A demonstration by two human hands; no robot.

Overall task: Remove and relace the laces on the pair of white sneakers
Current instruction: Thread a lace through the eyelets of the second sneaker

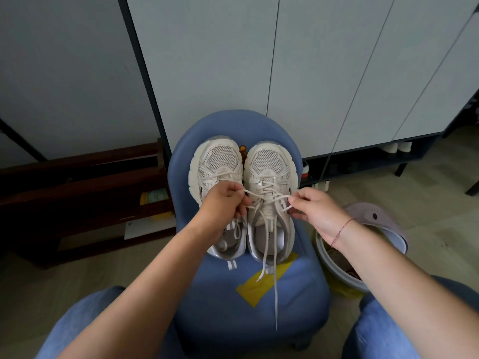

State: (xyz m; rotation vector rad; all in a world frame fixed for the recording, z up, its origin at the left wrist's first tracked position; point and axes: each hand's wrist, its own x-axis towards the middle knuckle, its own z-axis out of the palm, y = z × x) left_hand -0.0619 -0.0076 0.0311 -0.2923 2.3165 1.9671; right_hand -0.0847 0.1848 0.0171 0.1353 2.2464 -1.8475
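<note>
On the blue padded chair (228, 307), your left hand (224, 203) pinches the cream lace (259, 195) over the left white mesh sneaker (217, 161). The lace crosses the right white mesh sneaker (268, 161), its other strand pinched by your right hand (312, 212).

A cabinet (324, 73) with pale grey flat doors and a dark frame stands against a grey wall (64, 60). A blue padded chair (233, 123) (yellow tape (250, 291) on its seat) sits before it on light wood-pattern flooring (427, 177). Dark brown wooden furniture (77, 182) lies low at left.
</note>
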